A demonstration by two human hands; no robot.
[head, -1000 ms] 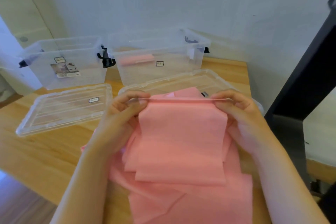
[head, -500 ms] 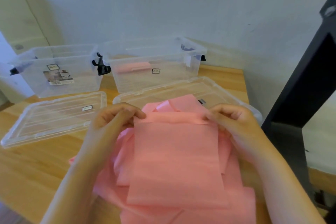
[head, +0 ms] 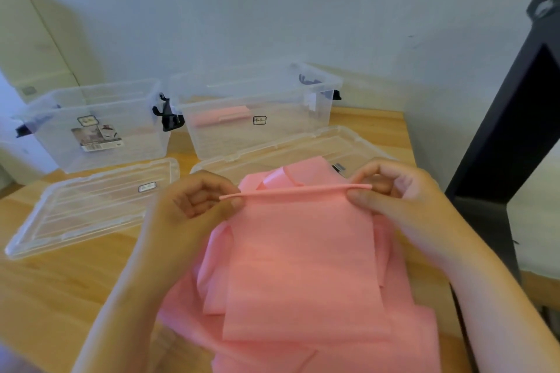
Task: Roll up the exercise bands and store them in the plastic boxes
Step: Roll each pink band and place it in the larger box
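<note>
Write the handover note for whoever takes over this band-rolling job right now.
Hands: the left hand pinches the left end of the pink band's rolled top edge, and the right hand pinches the right end.
Things: the band hangs from that edge onto a loose pink heap on the table, partly covering the right lid. The left lid lies beside it.
Done: one pink roll lies in the right box. The left box shows no band.
Left: only a thin roll is formed. Finish it, box it, then roll the heap.
</note>
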